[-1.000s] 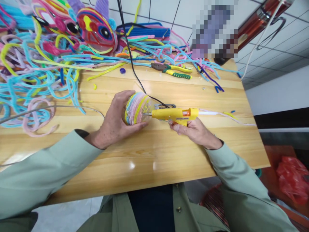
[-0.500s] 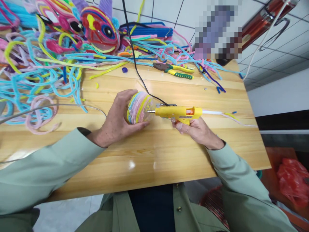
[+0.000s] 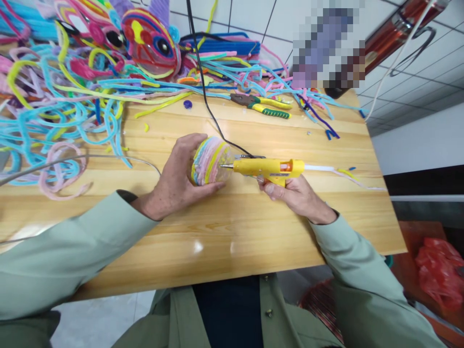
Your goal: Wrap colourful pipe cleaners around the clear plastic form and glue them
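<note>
My left hand (image 3: 177,176) is wrapped round a clear plastic cup-like piece (image 3: 209,162) banded with pastel blue, pink and yellow pipe cleaners. In my right hand (image 3: 293,193) is a yellow hot glue gun (image 3: 266,168), its metal nozzle pointing left at the bare clear end of the piece. Whether the tip touches the plastic I cannot tell. A white glue stick (image 3: 319,168) sticks out of the gun's back. From the gun a black cord (image 3: 206,104) runs up and away over the table.
Tangled pipe cleaners (image 3: 54,116) cover the table's left and back. Two fish-like decorated pieces stand there, one with a red face (image 3: 150,43). Pliers (image 3: 261,105) with yellow-green handles lie behind the gun. A red thermos (image 3: 391,34) is at back right, a red plastic bag (image 3: 440,270) beyond the table's right edge.
</note>
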Available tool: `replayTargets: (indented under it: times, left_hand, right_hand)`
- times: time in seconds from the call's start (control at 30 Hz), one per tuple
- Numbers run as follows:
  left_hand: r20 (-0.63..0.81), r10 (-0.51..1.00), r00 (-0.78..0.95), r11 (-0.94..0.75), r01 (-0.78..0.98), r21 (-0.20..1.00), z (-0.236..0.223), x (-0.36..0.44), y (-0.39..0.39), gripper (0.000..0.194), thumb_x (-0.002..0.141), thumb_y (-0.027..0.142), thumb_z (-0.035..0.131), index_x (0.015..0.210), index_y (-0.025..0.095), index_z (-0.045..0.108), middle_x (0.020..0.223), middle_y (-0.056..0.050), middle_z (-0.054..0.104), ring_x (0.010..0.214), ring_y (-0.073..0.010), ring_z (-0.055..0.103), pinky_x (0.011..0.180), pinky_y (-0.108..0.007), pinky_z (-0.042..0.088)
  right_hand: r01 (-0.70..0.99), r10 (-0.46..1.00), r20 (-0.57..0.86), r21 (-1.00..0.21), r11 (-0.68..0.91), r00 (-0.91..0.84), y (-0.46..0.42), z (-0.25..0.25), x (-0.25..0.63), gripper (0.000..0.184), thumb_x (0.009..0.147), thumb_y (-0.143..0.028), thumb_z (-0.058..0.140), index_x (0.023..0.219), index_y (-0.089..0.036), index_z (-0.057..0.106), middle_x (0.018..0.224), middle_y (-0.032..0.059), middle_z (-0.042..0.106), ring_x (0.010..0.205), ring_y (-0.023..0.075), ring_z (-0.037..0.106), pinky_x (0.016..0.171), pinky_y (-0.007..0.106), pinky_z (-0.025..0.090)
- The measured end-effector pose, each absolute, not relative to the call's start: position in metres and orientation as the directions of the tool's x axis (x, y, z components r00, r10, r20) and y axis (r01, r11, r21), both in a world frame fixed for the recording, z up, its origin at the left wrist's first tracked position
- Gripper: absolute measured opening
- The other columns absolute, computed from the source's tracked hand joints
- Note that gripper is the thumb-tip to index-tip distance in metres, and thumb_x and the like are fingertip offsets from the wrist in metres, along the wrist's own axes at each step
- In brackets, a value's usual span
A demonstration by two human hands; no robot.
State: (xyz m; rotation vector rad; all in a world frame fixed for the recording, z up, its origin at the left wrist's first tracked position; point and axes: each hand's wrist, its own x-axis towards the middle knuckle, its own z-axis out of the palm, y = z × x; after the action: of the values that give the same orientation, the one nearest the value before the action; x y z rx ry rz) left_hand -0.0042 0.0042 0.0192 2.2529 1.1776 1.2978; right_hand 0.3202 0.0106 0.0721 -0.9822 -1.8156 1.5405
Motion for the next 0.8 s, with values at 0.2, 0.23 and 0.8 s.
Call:
replayTargets:
  times: [0.2, 0.23, 0.8]
  left_hand:
    - [0.611, 0.748, 0.258, -0.642, 0.513, 0.57, 0.0205, -0.0014, 0.0035, 0.098, 0.089, 0.07, 0.09, 0.167, 0.036, 0.042, 0.153, -0.013, 0.062, 0.141, -0.0394, 0.064, 0.118, -0.065, 0.061]
    - [0.607, 0.752, 0.257, -0.638, 0.515, 0.572, 0.0203, -0.0014, 0.0035, 0.099, 0.088, 0.071, 0.091, 0.167, 0.037, 0.042, 0.153, -0.013, 0.062, 0.141, -0.0394, 0.064, 0.118, -0.066, 0.061]
    - [0.556, 0.787, 0.268, -0.605, 0.514, 0.608, 0.0236, -0.0033, 0.0017, 0.094, 0.09, 0.067, 0.09, 0.166, 0.039, 0.042, 0.156, -0.014, 0.061, 0.144, -0.0388, 0.063, 0.122, -0.064, 0.058]
  right_hand:
    - [0.178, 0.821, -0.053, -0.982, 0.06, -0.568, 0.0087, 0.0729, 0.3177, 0.041, 0.1, -0.063, 0.079, 0.103, -0.022, 0.077, 0.09, 0.0029, 0.071, 0.084, 0.0175, 0.066, 0.074, 0.03, 0.058]
    - [0.175, 0.82, -0.055, -0.983, 0.055, -0.569, 0.0083, 0.0732, 0.3169, 0.04, 0.1, -0.062, 0.079, 0.103, -0.022, 0.077, 0.09, 0.0029, 0.071, 0.084, 0.0172, 0.066, 0.074, 0.03, 0.058]
    - [0.177, 0.821, -0.049, -0.982, 0.064, -0.569, 0.0097, 0.0721, 0.3193, 0.044, 0.099, -0.065, 0.079, 0.095, -0.022, 0.076, 0.088, 0.0027, 0.071, 0.078, 0.0158, 0.064, 0.071, 0.029, 0.058]
